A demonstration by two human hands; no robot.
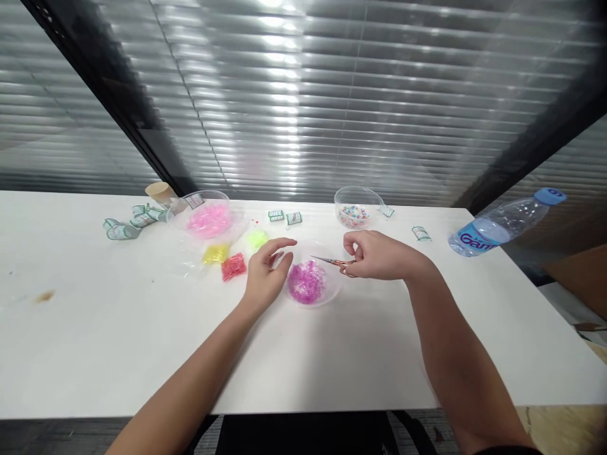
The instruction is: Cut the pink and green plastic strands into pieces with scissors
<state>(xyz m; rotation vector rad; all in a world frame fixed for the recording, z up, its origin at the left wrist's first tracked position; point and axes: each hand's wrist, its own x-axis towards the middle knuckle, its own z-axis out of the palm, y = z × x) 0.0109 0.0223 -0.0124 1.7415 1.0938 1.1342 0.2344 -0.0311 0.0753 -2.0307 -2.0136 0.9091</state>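
A clear shallow bowl (pixel 327 297) of magenta plastic bits (pixel 306 281) sits mid-table. My left hand (pixel 266 273) rests at the bowl's left rim, fingers curled loosely, thumb and forefinger pinched on something too small to make out. My right hand (pixel 377 256) hovers at the bowl's right side, closed round the handles of small copper-coloured scissors (pixel 334 261), whose blades point left over the bowl.
On the white table (pixel 95 328) lie yellow (pixel 215 253), red (pixel 233 266) and green (pixel 257 239) bead bags, a bowl of pink bits (pixel 207 218), a bowl of mixed beads (pixel 355 212), several small spools (pixel 124 231) and a paper cup (pixel 160 191). A water bottle (pixel 505 224) lies right.
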